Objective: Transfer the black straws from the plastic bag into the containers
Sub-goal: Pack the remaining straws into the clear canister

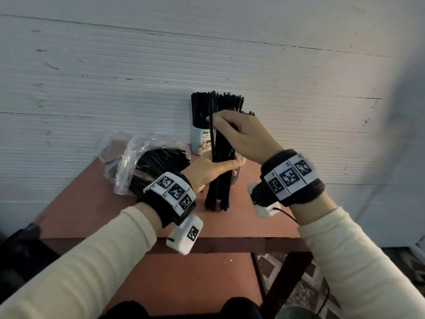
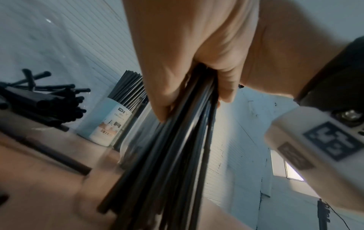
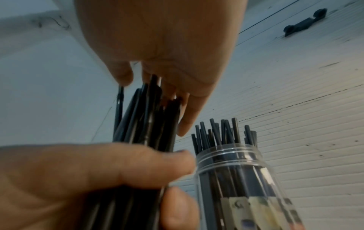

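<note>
A bundle of black straws (image 1: 218, 180) stands upright with its lower ends on the red-brown table (image 1: 92, 215). My left hand (image 1: 215, 169) grips the bundle around its middle, seen close up in the left wrist view (image 2: 187, 80). My right hand (image 1: 226, 126) holds the bundle's upper ends, thumb on one side and fingers on the other (image 3: 157, 87). A crumpled plastic bag (image 1: 128, 157) with more black straws lies at the left. A labelled container (image 1: 201, 139) packed with straws stands at the back. A clear container (image 3: 236, 171) with several straws stands just right of the bundle, mostly hidden in the head view.
A white ribbed wall (image 1: 230, 65) runs right behind the table. The table's front edge (image 1: 230, 244) lies below my wrists. Bare tabletop shows in front of the bundle and toward the left corner. A lower red-brown surface (image 1: 195, 284) lies under the table.
</note>
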Motion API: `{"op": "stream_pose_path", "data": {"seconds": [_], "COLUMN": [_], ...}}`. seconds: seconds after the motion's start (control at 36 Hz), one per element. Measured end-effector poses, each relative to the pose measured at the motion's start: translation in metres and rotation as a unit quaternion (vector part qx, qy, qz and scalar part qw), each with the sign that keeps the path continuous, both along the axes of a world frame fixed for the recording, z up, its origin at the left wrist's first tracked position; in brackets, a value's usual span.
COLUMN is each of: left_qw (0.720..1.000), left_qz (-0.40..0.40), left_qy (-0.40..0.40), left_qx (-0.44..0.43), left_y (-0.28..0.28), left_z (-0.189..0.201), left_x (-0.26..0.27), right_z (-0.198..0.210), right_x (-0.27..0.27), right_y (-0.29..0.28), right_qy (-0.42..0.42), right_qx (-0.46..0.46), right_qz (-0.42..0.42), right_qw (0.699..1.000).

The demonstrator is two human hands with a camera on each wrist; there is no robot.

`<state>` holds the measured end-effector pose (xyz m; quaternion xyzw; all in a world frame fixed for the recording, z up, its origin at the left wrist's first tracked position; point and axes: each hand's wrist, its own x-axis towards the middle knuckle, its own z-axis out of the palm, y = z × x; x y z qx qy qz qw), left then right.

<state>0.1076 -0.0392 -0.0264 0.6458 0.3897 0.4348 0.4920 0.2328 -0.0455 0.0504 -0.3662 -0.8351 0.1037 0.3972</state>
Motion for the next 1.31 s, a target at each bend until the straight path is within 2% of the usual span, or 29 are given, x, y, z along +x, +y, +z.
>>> {"op": "stream_pose_path", "data": {"seconds": [0.11, 0.22, 0.42, 0.56, 0.64, 0.75, 0.86, 1.0, 1.08, 1.17, 1.22, 1.31], "left_qw": [1.000, 0.999, 0.998, 0.998, 0.998, 0.990, 0.984, 0.994, 0.993, 0.982, 0.978, 0.979], "left_qz": [0.006, 0.006, -0.022, -0.024, -0.023, -0.061, -0.024, 0.005, -0.028, -0.100, -0.133, -0.157], "left_qy": [0.008, 0.025, 0.028, 0.026, 0.033, 0.097, 0.156, 0.104, 0.118, 0.158, 0.155, 0.120], "left_qx": [-0.005, -0.022, -0.049, -0.046, -0.054, -0.083, -0.083, -0.021, 0.000, 0.036, 0.050, 0.038], "left_y": [0.000, -0.001, 0.000, -0.002, -0.001, 0.000, 0.002, -0.008, -0.014, -0.021, -0.024, -0.019], "left_z": [0.005, 0.008, 0.003, 0.005, 0.003, -0.002, -0.008, 0.012, 0.021, 0.026, 0.030, 0.026], "left_x": [0.006, 0.008, 0.006, 0.007, 0.006, 0.004, 0.005, 0.004, 0.001, -0.001, 0.000, 0.003], "right_z": [0.002, -0.001, -0.011, -0.016, -0.020, -0.022, -0.018, -0.006, -0.003, -0.005, -0.008, -0.013], "right_x": [-0.003, -0.005, 0.000, 0.004, 0.005, 0.007, 0.007, 0.016, 0.025, 0.031, 0.029, 0.023], "right_y": [-0.007, -0.006, 0.002, 0.008, 0.010, 0.009, 0.005, -0.003, -0.012, -0.016, -0.017, -0.021], "right_qy": [0.040, 0.047, 0.078, -0.013, -0.001, -0.014, -0.031, 0.020, 0.054, 0.047, 0.013, -0.001], "right_qx": [0.023, 0.098, 0.081, 0.093, 0.105, 0.099, 0.093, 0.117, 0.079, -0.029, -0.086, -0.116], "right_qz": [0.037, 0.076, 0.013, -0.018, -0.041, -0.043, -0.026, -0.074, -0.073, -0.020, 0.028, 0.072], "right_qw": [0.998, 0.991, 0.994, 0.995, 0.994, 0.994, 0.995, 0.990, 0.993, 0.998, 0.996, 0.991]}}
